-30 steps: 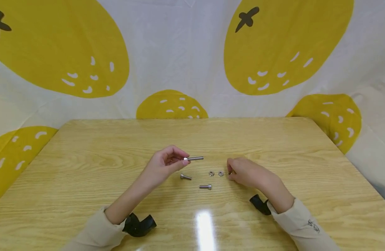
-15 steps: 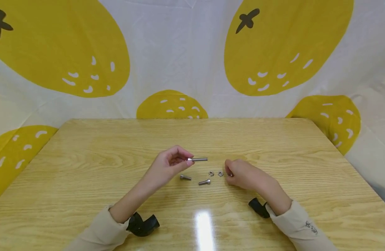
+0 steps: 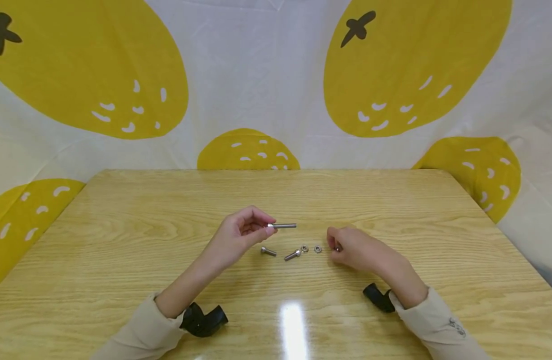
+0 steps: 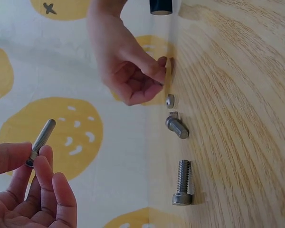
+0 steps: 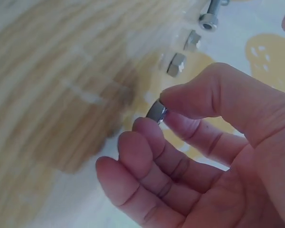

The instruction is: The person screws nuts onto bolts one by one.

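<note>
My left hand (image 3: 240, 235) pinches a silver socket-head bolt (image 3: 285, 226) by its head, the threaded shank pointing right above the table. In the left wrist view the bolt (image 4: 43, 135) slants upward from thumb and fingers. My right hand (image 3: 361, 250) pinches a hex nut (image 5: 156, 111) between thumb and fingertips, low over the wood. Two nuts lie just left of it, a nearer nut (image 3: 318, 249) and a farther nut (image 3: 305, 248). A loose bolt (image 3: 291, 255) has its head right at the farther nut. Another bolt (image 3: 269, 251) lies below the left hand.
The wood-grain table (image 3: 168, 200) spreads under everything, with a bright glare patch near its front. Behind it hangs a white cloth (image 3: 253, 75) with yellow fruit prints. Black curved wrist pieces (image 3: 205, 321) stick out at both sleeves.
The loose bolt in the middle has rolled away from the front edge and turned, its head now beside the farther nut. The left hand has shifted slightly right with its bolt.
</note>
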Demonstrator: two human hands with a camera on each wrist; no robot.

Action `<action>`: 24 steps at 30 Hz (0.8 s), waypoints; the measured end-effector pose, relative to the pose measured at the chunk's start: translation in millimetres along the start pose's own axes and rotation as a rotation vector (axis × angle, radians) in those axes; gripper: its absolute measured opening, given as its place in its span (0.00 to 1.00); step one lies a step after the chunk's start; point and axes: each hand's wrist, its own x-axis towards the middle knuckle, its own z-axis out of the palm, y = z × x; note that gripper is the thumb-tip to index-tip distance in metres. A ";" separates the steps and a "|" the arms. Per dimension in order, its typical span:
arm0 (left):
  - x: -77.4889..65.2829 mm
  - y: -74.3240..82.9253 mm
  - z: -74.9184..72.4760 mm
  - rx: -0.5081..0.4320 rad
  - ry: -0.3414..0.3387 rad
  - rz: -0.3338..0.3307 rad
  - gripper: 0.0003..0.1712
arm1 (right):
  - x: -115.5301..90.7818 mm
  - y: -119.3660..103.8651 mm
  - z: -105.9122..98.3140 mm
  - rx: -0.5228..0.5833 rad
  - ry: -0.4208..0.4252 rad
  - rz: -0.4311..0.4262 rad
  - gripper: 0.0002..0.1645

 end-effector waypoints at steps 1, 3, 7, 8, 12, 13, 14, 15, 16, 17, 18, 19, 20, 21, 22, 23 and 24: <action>0.0 0.0 -0.1 -0.004 -0.001 -0.002 0.12 | -1.0 0.2 -1.4 0.007 0.007 -0.004 0.06; 0.2 0.3 -0.3 -0.017 -0.003 -0.005 0.13 | -2.7 0.7 -4.7 0.028 0.034 -0.023 0.05; -0.4 2.6 -0.6 -0.041 -0.004 -0.018 0.12 | -3.9 -0.2 -11.7 0.096 0.100 -0.079 0.04; -0.6 3.1 -0.8 -0.043 -0.003 -0.019 0.12 | -4.1 -0.3 -13.1 0.113 0.118 -0.093 0.04; -1.7 5.1 -1.9 -0.049 -0.005 -0.014 0.12 | -6.4 -4.8 -18.1 0.188 0.212 -0.140 0.04; -1.9 5.5 -2.1 -0.052 -0.007 -0.011 0.12 | -7.3 -6.1 -19.0 0.211 0.244 -0.157 0.04; -2.2 6.1 -2.2 -0.055 -0.008 -0.009 0.13 | -8.3 -7.7 -20.0 0.235 0.274 -0.173 0.04; -2.5 6.8 -2.3 -0.059 -0.010 -0.008 0.13 | -9.1 -9.7 -20.8 0.266 0.302 -0.186 0.04; -2.9 7.4 -2.5 -0.064 -0.011 -0.006 0.14 | -9.9 -11.6 -21.6 0.299 0.326 -0.198 0.04; -3.2 8.2 -2.5 -0.068 -0.013 -0.005 0.14 | -10.6 -13.1 -22.0 0.335 0.347 -0.211 0.05; -3.7 9.0 -2.5 -0.069 -0.014 -0.003 0.14 | -11.2 -14.5 -22.1 0.374 0.362 -0.225 0.04; -4.0 9.8 -2.3 -0.070 -0.015 -0.001 0.14 | -11.7 -15.9 -22.2 0.416 0.373 -0.236 0.04; -4.1 10.3 -2.2 -0.072 -0.016 0.002 0.15 | -12.4 -17.4 -22.3 0.465 0.375 -0.243 0.05; -4.3 10.8 -2.1 -0.072 -0.017 0.007 0.15 | -13.0 -18.8 -22.2 0.513 0.373 -0.250 0.05; -4.5 11.1 -2.0 -0.072 -0.018 0.010 0.15 | -13.5 -20.5 -21.8 0.562 0.364 -0.259 0.06; -4.9 11.7 -1.7 -0.071 -0.019 0.014 0.14 | -13.9 -22.1 -21.2 0.609 0.354 -0.268 0.06; -5.3 12.2 -1.4 -0.069 -0.020 0.020 0.14 | -14.1 -23.9 -20.4 0.653 0.340 -0.277 0.07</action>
